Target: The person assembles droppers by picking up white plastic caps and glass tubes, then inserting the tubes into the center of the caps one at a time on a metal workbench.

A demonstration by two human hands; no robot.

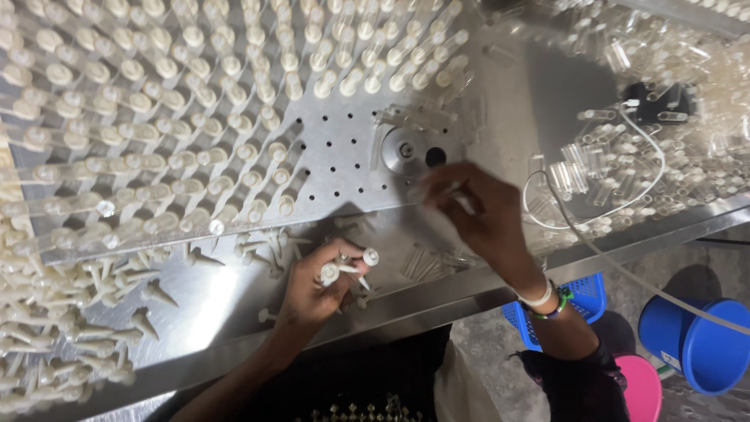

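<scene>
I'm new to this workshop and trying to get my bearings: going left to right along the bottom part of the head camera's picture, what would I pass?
Loose pile of white pointed plastic pieces → left hand holding a few white pieces → right hand → blue basket → pink tub → blue bucket.

Workshop; perforated steel bench (344,148); plastic tubes (609,164)
</scene>
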